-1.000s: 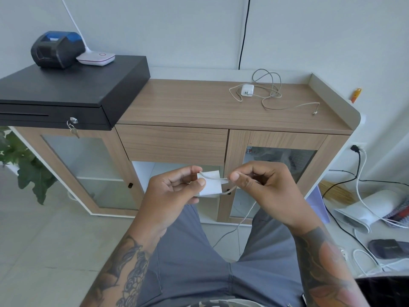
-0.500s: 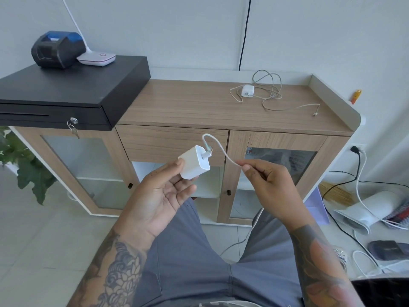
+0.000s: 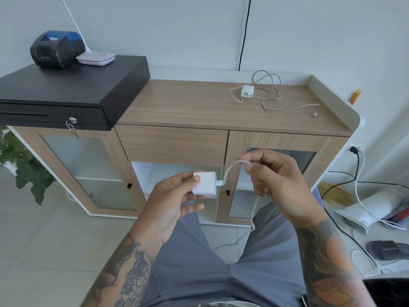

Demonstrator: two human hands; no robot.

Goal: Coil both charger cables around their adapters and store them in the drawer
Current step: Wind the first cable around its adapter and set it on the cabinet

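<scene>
Below your chest, over your grey-trousered lap, your left hand (image 3: 170, 209) holds a white adapter (image 3: 204, 183), thumb on its top edge and fingers curled beneath it. Its cable (image 3: 230, 171) leaves the plug on the adapter's right side, arcs up and across to your right hand (image 3: 276, 185), where thumb and forefinger pinch it; the other fingers (image 3: 262, 191) of that hand are loosely curled. From there the cable drops between your knees and trails toward the floor.

Ahead of you, the second adapter (image 3: 247, 91) lies on the wooden table (image 3: 188, 105), toward its back right part, with its grey cable (image 3: 269, 89) sprawled in loose loops around and beside it and the free end stretched toward the right edge. Under the tabletop, the drawer (image 3: 172, 145) front is closed. At the left, a black cash box (image 3: 66, 89) sits on the cabinet with a key in its lock, carrying a small printer (image 3: 56, 48) and a white lamp base (image 3: 96, 58) just beside it.
</scene>
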